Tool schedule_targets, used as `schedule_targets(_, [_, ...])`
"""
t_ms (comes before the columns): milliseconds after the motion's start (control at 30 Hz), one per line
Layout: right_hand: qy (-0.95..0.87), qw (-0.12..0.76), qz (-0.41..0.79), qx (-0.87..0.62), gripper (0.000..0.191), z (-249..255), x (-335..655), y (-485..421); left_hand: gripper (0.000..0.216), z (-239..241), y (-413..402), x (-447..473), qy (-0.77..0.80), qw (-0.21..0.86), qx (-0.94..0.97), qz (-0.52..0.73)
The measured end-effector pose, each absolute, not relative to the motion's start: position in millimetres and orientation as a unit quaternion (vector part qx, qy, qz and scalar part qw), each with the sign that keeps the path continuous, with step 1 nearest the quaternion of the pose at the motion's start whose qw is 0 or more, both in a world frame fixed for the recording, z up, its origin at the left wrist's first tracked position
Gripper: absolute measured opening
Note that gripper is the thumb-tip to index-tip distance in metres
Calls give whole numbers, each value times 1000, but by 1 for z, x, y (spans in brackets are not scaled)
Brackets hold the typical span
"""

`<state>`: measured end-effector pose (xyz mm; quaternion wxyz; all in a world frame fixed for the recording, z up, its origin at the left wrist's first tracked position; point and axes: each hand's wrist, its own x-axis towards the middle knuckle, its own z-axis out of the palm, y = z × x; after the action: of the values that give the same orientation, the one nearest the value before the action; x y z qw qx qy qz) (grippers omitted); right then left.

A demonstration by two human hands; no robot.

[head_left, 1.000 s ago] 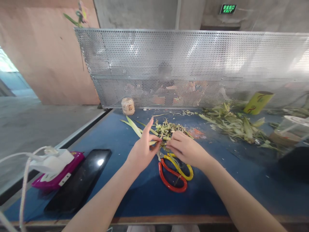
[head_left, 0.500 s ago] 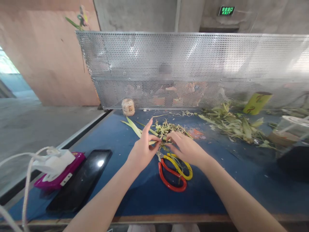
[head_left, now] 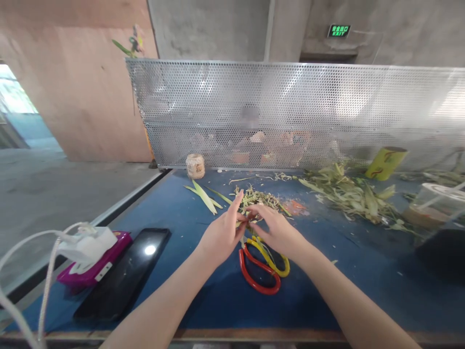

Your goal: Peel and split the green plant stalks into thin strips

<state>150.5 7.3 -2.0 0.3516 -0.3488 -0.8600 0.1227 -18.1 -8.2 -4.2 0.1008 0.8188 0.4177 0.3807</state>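
A small leafy sprig (head_left: 248, 216) was held just above the blue desk (head_left: 203, 295) between the two hands. The grip of the left hand (head_left: 221, 237) was pinched on it with thumb and middle fingers while the index finger was stretched upward, and the grip of the right hand (head_left: 278, 232) was closed on its other side with the fingertips. The step in hand was judged to be the gathering or twisting of plant pieces into a small bunch. Any further handling was judged to call for a firm pinch from one grip while the other was freed. Red and yellow scissors (head_left: 259, 271) were laid directly below the grips, and a pile of sprigs (head_left: 261, 198) lay just beyond them, with loose green leaves (head_left: 205, 196) to its left. Far to the right of the grips, a clear plastic tub (head_left: 434, 206) was seen with something brownish at its bottom. A yellow-green cup (head_left: 385, 163) was tipped against the perforated screen (head_left: 290, 111), and its contents could not be told. A heap of leaves (head_left: 348, 191) lay between the cup and the grips.
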Motion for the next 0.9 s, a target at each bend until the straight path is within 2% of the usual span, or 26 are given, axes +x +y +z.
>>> schedule_targets(200, [-864,340,104,-356,21,-1,152,10,67,-6,-13,-18,404,55,833,373])
schedule_targets(433, [-850,378,126,-343,31,0,142,-6,62,6,-28,-22,411,-26,855,315])
schedule_targets(567, [-849,361,121,-366,40,3,135,-19,62,7,-40,-23,417,-83,862,276])
schedule_targets(667, [-854,341,105,-379,40,4,132,-31,63,6,-48,-20,417,-126,858,272])
schedule_targets(800, [-849,354,73,-386,37,0,135,-42,58,6,-52,-14,403,-139,868,256])
schedule_targets(900, [-835,359,85,-408,38,-3,138,-38,55,8,-46,-11,392,-108,887,219])
